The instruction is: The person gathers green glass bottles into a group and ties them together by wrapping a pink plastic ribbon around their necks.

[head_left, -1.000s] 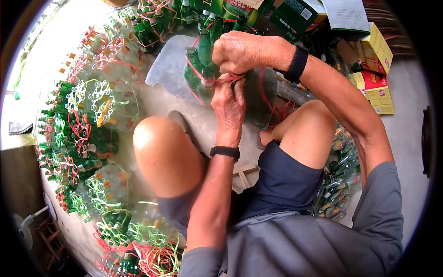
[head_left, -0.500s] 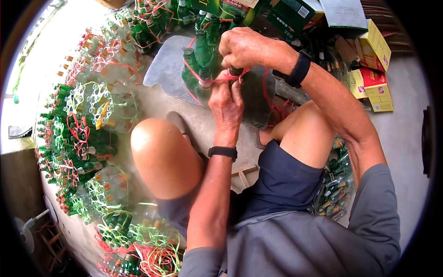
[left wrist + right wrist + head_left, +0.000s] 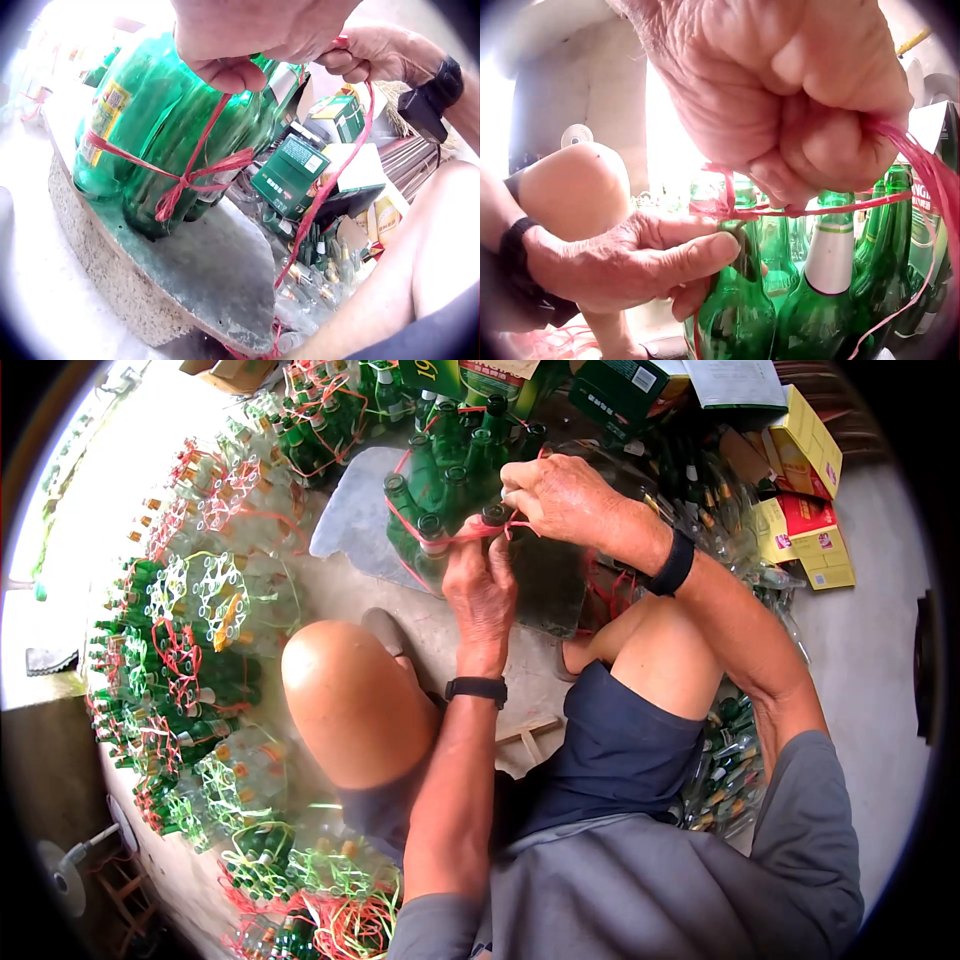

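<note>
seated person ties green bottles (image 3: 440,510) w/ red string (image 3: 470,532) on a stone slab (image 3: 350,520). left hand (image 3: 482,585) pinches string at a bottle neck; right hand (image 3: 565,495) fisted tight round the string, just beside.

The left hand (image 3: 262,30) is cut off by the top edge. The bottle label (image 3: 112,97) is too blurred to read. The red string (image 3: 324,187) has its lower end lost beneath the stone slab (image 3: 187,277) corner.

Right hand (image 3: 565,495) is drawing away from above the green bottles (image 3: 440,480) toward the right edge of the stone slab (image 3: 345,510), pulling the red string (image 3: 470,532) taut. Necks it covered before are now showing. Left hand (image 3: 480,585) is shifting slightly leftward, its fingers (image 3: 705,259) pinching the string.
</note>
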`<action>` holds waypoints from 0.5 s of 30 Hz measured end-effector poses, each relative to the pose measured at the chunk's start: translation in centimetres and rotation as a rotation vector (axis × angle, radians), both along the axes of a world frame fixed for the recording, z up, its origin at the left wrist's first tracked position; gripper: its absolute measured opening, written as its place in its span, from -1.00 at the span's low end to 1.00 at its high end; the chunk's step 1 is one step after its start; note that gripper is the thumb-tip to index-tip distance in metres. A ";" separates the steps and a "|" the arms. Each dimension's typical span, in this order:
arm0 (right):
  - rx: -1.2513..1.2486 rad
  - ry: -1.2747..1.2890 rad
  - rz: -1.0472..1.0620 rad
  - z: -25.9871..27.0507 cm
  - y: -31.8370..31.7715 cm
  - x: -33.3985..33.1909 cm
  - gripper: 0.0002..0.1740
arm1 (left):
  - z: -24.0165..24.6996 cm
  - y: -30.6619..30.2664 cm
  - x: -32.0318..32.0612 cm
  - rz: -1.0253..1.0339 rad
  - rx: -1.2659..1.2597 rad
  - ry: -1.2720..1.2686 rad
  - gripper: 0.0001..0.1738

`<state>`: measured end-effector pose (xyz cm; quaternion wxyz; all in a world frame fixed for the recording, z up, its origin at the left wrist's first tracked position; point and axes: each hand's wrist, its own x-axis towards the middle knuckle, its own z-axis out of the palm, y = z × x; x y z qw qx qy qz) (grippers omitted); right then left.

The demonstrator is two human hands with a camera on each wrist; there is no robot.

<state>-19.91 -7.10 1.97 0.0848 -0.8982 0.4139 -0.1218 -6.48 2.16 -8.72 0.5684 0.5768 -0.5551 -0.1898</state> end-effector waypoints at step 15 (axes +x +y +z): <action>0.004 -0.059 -0.131 -0.3 4.6 -0.4 -0.86 | -0.8 -0.7 0.2 0.052 -0.112 -0.052 -0.77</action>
